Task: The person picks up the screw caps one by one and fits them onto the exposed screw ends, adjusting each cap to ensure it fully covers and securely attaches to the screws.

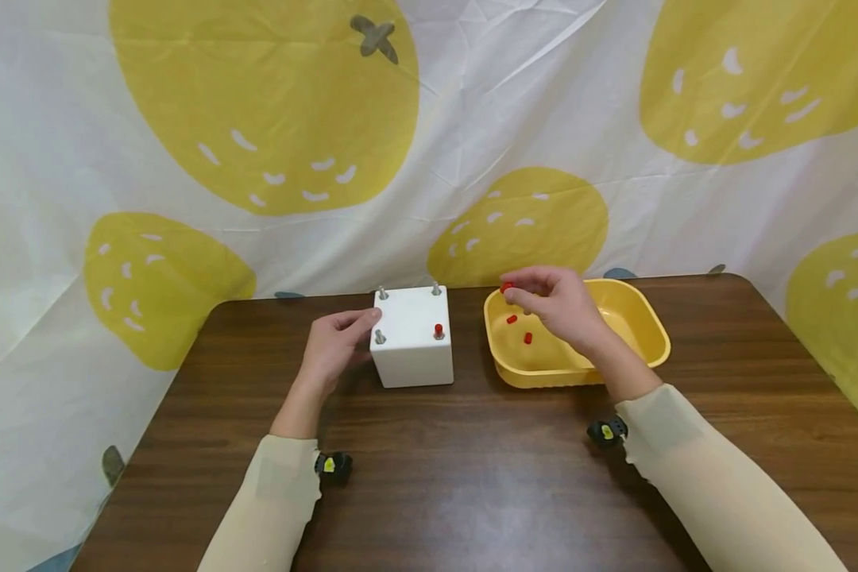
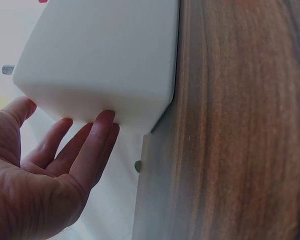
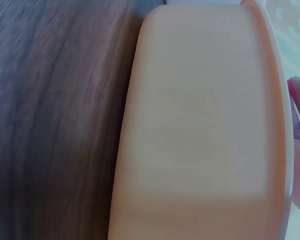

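A white block (image 1: 412,338) (image 2: 105,55) stands on the brown table (image 1: 429,469), with metal studs at three top corners and a red cap (image 1: 438,329) on the near right one. My left hand (image 1: 336,343) (image 2: 50,155) rests against the block's left side, its straight fingers touching the wall. My right hand (image 1: 552,300) hovers over the yellow tray (image 1: 654,330) (image 3: 200,125) and pinches a red cap (image 1: 506,287) at its fingertips. Two more red caps (image 1: 519,329) lie in the tray.
A white cloth with yellow fruit prints (image 1: 272,119) hangs behind the table. The table's front half is bare wood. Small black wrist cameras (image 1: 333,466) sit at both cuffs.
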`<state>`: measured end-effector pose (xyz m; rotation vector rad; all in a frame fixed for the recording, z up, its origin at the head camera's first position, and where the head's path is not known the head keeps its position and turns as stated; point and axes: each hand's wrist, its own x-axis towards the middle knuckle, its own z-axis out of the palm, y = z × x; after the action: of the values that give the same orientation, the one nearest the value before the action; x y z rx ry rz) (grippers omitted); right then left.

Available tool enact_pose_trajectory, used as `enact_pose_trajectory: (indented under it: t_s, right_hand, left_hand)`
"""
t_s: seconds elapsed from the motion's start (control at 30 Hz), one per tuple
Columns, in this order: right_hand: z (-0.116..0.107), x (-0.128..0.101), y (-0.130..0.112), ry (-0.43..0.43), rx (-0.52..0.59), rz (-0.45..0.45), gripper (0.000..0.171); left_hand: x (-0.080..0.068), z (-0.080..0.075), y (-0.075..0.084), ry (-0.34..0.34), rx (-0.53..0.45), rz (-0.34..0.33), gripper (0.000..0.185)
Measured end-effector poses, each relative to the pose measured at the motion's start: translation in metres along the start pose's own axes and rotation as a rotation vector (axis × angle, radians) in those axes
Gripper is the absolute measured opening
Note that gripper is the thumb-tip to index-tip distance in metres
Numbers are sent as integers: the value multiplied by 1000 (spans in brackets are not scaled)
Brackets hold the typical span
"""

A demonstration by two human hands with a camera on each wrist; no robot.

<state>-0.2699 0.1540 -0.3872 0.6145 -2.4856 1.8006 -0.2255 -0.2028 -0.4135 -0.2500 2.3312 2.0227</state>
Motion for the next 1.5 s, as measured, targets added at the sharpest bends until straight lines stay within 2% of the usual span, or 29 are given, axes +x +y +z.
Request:
enact_pose_trajectory:
  t_s: [0.37, 0.63, 0.83, 0.97, 1.17, 1.5]
  right_hand:
    - [14, 6, -8, 13, 21, 18, 30]
    - [24, 17, -9, 12, 53, -10, 28]
    - [31, 25, -13, 3, 32, 5, 30]
    - [36, 32, -17, -11, 9, 21, 32]
    - [45, 45, -20, -58, 38, 19, 33]
    - [61, 59, -25, -80, 23, 10, 33]
  left_hand:
    - [-2, 1, 1, 9, 13, 10, 54]
    - [-1, 1, 1, 8, 4, 2, 54]
    - [0, 1, 0, 4, 13, 0, 55]
    - [0, 0, -1, 3, 18, 2, 55]
    - [0, 0, -2, 2, 15, -5, 54]
    - [0, -1, -2, 2, 14, -1, 54]
